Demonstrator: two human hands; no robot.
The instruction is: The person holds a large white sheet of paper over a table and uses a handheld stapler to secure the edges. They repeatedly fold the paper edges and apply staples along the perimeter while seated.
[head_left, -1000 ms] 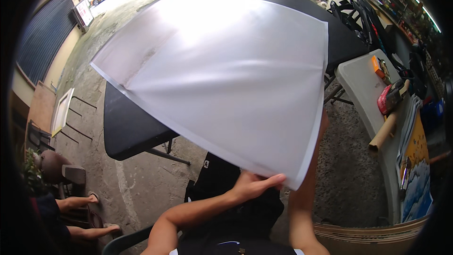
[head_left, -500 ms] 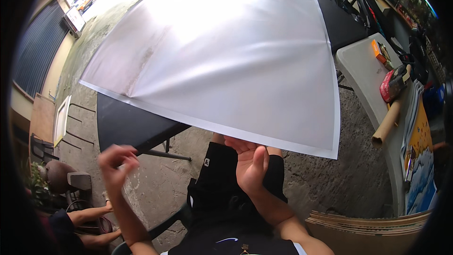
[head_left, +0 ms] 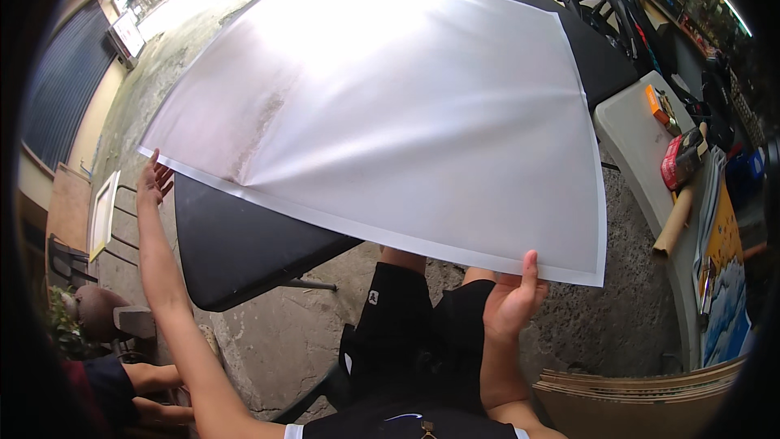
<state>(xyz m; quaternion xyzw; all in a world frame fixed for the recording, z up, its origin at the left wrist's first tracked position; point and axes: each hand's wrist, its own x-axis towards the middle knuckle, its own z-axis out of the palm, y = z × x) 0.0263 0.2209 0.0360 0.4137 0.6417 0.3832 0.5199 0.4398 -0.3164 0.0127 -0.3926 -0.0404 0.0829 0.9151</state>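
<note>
Left hand (head_left: 152, 184), fingers parted at the near left corner of a large whitish sheet (head_left: 439, 146); whether it grips cannot be told. Sheet spread over a black table (head_left: 244, 244), overhanging its near side. Right hand (head_left: 512, 305), thumb above, fingers beneath, pinching the near edge by the right corner.

We've got silver-white on the sheet (head_left: 422, 138), edged in flat white, smudged brownish-grey toward the left! We see solid black on the tabletop (head_left: 244, 248), pale grey on the side tabletop (head_left: 632, 132). We catch orange on the box (head_left: 656, 106), red and black on the pouch (head_left: 679, 161), tan on the tube (head_left: 673, 226), and cloud-patterned blue below orange on the print (head_left: 725, 321)!
</note>
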